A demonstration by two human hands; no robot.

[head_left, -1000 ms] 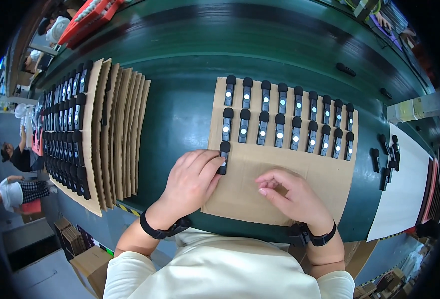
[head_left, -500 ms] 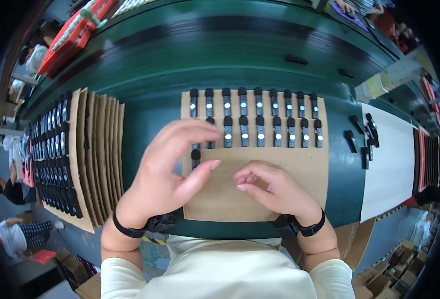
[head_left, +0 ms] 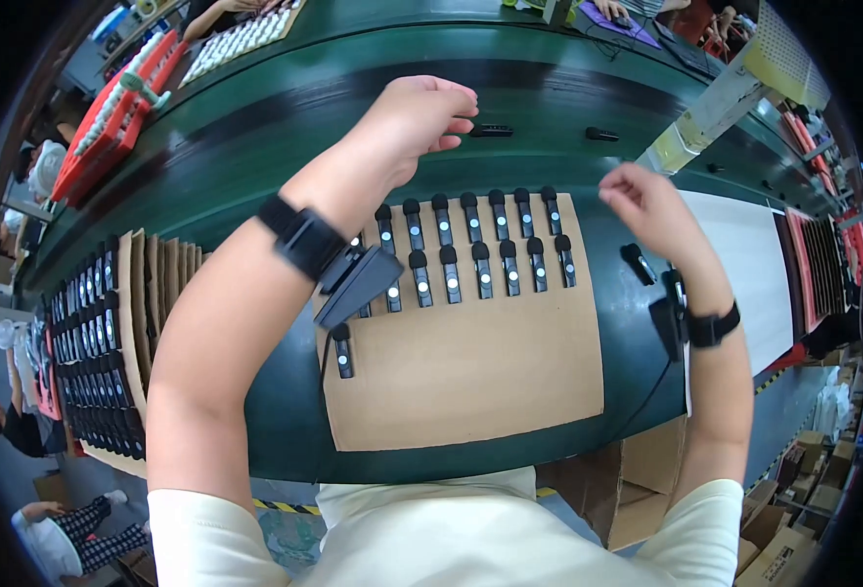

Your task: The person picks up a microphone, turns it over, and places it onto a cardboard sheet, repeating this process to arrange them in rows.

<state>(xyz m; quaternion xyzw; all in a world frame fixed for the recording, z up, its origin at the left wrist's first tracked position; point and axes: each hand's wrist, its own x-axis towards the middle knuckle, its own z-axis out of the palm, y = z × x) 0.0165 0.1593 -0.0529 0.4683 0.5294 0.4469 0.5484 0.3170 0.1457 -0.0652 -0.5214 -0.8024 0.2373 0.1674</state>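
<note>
Both hands [head_left: 421,112] [head_left: 646,201] hover over green conveyor belt [head_left: 255,147].

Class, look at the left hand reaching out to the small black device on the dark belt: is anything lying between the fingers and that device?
Nothing visible does. The left hand is right at the black device, fingertips at its near end, with only bare belt around it. A second device lies further right, apart.

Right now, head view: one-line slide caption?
Left hand reaches to a black part on the green belt; right hand hovers beside the cardboard sheet.
</note>
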